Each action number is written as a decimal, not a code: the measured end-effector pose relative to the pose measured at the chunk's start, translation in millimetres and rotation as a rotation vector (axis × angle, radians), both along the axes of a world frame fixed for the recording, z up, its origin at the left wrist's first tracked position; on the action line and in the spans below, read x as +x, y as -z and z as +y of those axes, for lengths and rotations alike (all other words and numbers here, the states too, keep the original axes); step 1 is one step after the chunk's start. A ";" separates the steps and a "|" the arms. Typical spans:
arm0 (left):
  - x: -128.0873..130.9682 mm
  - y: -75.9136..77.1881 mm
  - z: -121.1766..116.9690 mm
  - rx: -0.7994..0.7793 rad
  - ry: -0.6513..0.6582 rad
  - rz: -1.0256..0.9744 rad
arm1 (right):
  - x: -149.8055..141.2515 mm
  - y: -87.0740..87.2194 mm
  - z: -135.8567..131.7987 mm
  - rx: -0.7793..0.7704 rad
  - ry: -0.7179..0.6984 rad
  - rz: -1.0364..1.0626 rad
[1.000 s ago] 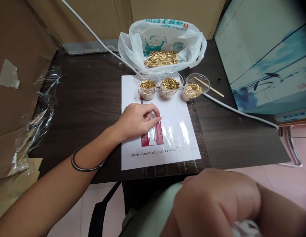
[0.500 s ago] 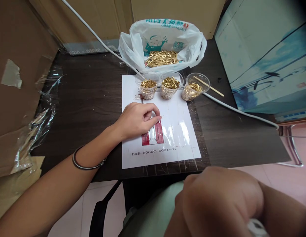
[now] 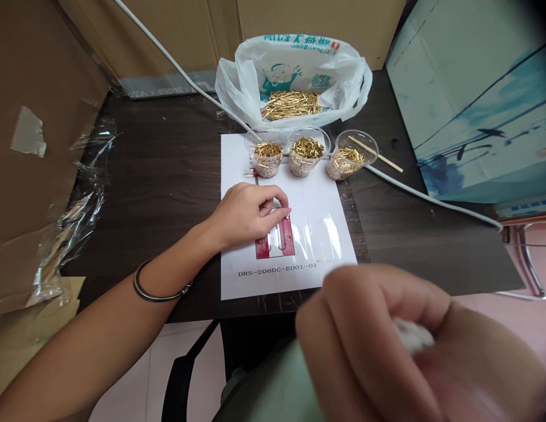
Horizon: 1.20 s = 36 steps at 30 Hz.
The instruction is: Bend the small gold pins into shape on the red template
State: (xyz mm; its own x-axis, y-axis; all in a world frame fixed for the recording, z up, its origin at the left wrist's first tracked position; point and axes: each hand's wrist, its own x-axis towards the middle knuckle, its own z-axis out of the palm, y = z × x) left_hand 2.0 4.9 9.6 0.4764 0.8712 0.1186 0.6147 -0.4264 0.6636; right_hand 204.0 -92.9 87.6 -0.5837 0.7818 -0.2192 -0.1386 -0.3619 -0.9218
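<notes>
My left hand (image 3: pixel 250 215) rests on a printed white sheet (image 3: pixel 332 269), its thumb and index finger pinched over a red-and-white picture (image 3: pixel 288 241). Anything between those fingertips is too small to make out. Large and blurred in front, my right hand (image 3: pixel 365 340) is curled into a fist around a soft-looking white thing (image 3: pixel 413 337), mostly covered by the fingers. Three clear plastic cups of small gold metal pins stand beyond the left hand: a left cup (image 3: pixel 267 167), a middle cup (image 3: pixel 301 166) and a tilted right cup (image 3: pixel 341 170) with a wooden stick (image 3: pixel 389 162) across it.
Behind the cups sits an open white plastic bag (image 3: pixel 237 88) holding longer gold pins (image 3: pixel 292 105). A white cable (image 3: pixel 431 200) crosses the dark table (image 3: pixel 167 158). Cardboard (image 3: pixel 30 193) rises at the left, and a painted panel (image 3: pixel 479 105) stands at the right.
My right hand has risen and moved a little left, still curled, now overlapping the sheet's lower right corner. The left hand keeps its pinch in the same place; the view has shifted slightly.
</notes>
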 end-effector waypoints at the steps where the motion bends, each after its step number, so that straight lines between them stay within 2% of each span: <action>1: -0.1 0.1 0.2 -0.008 0.004 0.001 | 0.9 3.4 11.1 0.053 0.001 -0.059; 3: -0.1 0.5 0.5 -0.015 0.015 0.012 | 0.0 15.8 38.2 0.234 -0.017 -0.146; 5: 0.2 1.1 0.4 -0.002 0.022 0.030 | -2.4 34.7 66.4 0.511 0.093 -0.352; 6: 0.5 1.4 0.2 0.008 0.020 0.038 | -3.2 45.1 78.7 0.613 0.103 -0.408; 8: 0.8 1.8 -0.2 0.021 0.014 0.043 | -3.3 64.2 96.3 0.711 0.087 -0.494; 10: 1.0 2.0 -0.4 0.018 0.010 0.044 | -2.2 77.5 104.3 0.748 0.085 -0.532; 13: 0.9 2.3 0.1 0.023 0.012 0.043 | -1.3 85.0 105.5 0.778 0.131 -0.537; 24: 2.0 2.1 -1.6 0.021 0.007 0.031 | -2.1 86.3 103.1 0.779 0.170 -0.561; 28: 1.9 2.1 -1.2 0.012 0.011 0.018 | 1.1 84.8 102.0 0.833 0.146 -0.647; 36: 2.7 0.9 -0.8 0.006 0.017 0.039 | 4.8 83.7 106.6 0.842 0.107 -0.597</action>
